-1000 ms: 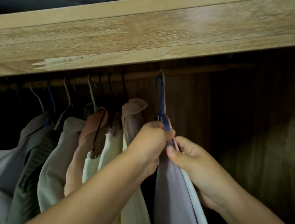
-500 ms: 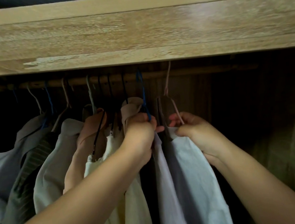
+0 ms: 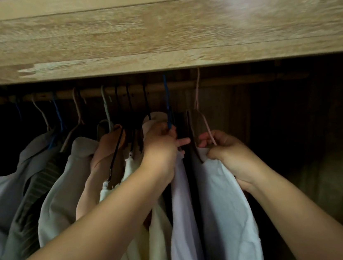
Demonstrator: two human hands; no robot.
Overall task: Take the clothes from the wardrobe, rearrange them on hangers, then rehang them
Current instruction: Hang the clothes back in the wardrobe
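Observation:
Two pale garments hang side by side from the wooden rail (image 3: 235,79). My left hand (image 3: 161,150) grips the neck of the blue hanger (image 3: 168,106), which carries a lilac garment (image 3: 183,225). My right hand (image 3: 227,151) grips the shoulder of a white garment (image 3: 227,220) where it sits on a pink hanger (image 3: 198,96). Both hooks sit over the rail. A dark gap separates the two garments.
Several more garments on hangers crowd the rail to the left: grey (image 3: 3,193), striped dark (image 3: 32,201), beige (image 3: 65,186), peach (image 3: 104,151) and cream (image 3: 131,199). A thick wooden shelf (image 3: 153,28) runs just above the rail. The rail's right end is bare in a dark wardrobe interior.
A second ago both hands held the two hangers together at mid-rail. The blue hanger has slid left, the pink one stays right, and the garments now hang apart.

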